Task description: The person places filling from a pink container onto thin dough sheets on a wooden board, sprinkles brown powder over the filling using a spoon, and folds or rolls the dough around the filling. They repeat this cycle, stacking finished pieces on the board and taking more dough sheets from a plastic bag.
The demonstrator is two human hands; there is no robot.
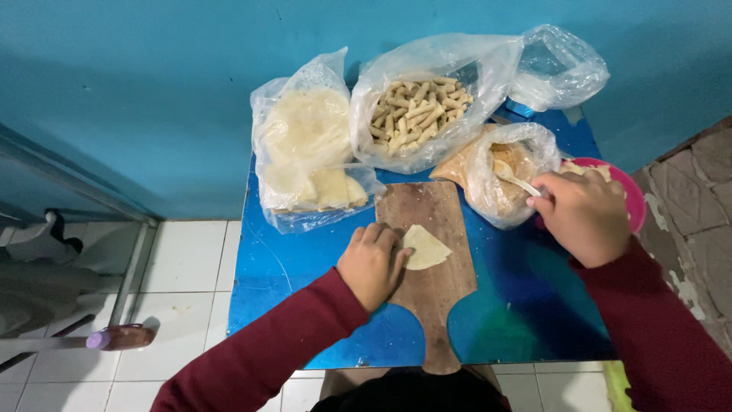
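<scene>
One wrapper on the board: a single pale triangular dough sheet (425, 246) lies flat on the wooden cutting board (429, 267), with no filling on it yet.
Left hand: the left hand (372, 263) rests on the board, its fingers (385, 243) curled loosely and pressing the left edge of the sheet; they pin it down, they do not lift it.
Right hand: the right hand (585, 215) has its fingers closed around the handle of a white spoon (516, 180), whose bowl sits inside the clear bag of brownish filling (503, 179).
Work done: many finished rolls (418, 112) already lie in an open plastic bag behind the board, so I judge the work is well advanced.
Work left: a thick stack of unused wrappers (309, 149) waits in another bag at the left, so much is left to do.
Around: a pink bowl (629, 194) stands just beside the right hand; all rests on the blue tabletop (526, 305).
</scene>
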